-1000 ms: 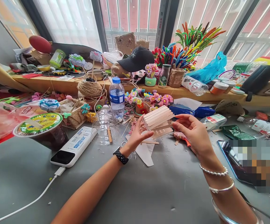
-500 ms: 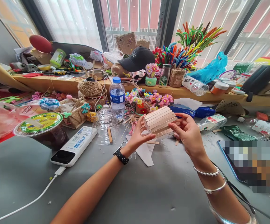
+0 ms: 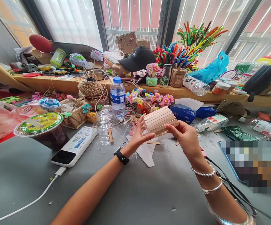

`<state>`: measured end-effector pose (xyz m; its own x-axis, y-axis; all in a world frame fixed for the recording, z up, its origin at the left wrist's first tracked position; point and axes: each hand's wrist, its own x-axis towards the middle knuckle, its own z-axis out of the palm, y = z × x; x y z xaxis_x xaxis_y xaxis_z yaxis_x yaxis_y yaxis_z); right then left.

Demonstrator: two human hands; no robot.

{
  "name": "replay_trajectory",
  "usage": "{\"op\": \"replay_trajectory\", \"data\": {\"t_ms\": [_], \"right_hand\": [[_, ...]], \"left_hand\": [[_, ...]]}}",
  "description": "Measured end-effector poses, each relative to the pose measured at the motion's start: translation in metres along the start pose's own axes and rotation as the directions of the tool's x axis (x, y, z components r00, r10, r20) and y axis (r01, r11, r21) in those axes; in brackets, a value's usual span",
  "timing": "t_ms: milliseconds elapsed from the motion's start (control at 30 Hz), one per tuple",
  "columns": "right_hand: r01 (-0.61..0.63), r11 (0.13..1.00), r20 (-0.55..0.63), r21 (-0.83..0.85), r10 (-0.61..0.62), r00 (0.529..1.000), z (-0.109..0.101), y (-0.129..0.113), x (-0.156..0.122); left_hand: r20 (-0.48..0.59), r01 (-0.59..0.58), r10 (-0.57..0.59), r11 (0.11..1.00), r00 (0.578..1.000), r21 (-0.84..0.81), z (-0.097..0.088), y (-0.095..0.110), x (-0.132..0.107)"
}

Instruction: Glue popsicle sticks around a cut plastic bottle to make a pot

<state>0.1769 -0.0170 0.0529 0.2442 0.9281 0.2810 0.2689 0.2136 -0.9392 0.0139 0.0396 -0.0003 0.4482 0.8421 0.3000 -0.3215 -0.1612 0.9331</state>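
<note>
Both hands hold up a clear plastic bottle piece covered with a row of pale wooden craft sticks (image 3: 158, 120) above the grey table (image 3: 135, 193). My left hand (image 3: 139, 135) grips its left end, thumb in front and fingers behind. My right hand (image 3: 184, 137) pinches the lower right sticks between thumb and fingers. A black watch sits on the left wrist; silver and pearl bracelets ring the right.
A cut clear bottle (image 3: 105, 125), a water bottle (image 3: 117, 97), a twine ball (image 3: 91, 89) and a white power bank (image 3: 74, 147) with its cable lie left. Paper flowers, a tissue pack (image 3: 183, 114), a phone (image 3: 248, 162) and pipe cleaners (image 3: 191, 43) crowd the back and right.
My right hand has moved left onto the stick-covered piece and closed on its lower right edge. The left hand keeps its hold; the piece has barely shifted.
</note>
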Motion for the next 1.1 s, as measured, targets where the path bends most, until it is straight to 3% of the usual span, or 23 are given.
{"op": "replay_trajectory", "data": {"t_ms": [400, 767, 1100], "right_hand": [[0.005, 0.999, -0.025, -0.039, -0.006, 1.000, 0.0027, -0.0002, -0.0019], [0.012, 1.000, -0.001, -0.003, -0.012, 1.000, 0.0050, 0.0023, -0.0018], [0.019, 1.000, 0.040, -0.011, -0.019, 0.999, 0.0043, 0.0069, 0.0002]], "left_hand": [[0.049, -0.024, 0.025, 0.999, 0.998, -0.021, 0.0007, 0.0029, 0.0004], [-0.029, -0.009, 0.010, 0.998, 1.000, 0.056, 0.0006, 0.0041, -0.0012], [-0.092, 0.082, -0.074, 0.993, 0.993, 0.090, -0.0011, 0.0017, 0.0006]]}}
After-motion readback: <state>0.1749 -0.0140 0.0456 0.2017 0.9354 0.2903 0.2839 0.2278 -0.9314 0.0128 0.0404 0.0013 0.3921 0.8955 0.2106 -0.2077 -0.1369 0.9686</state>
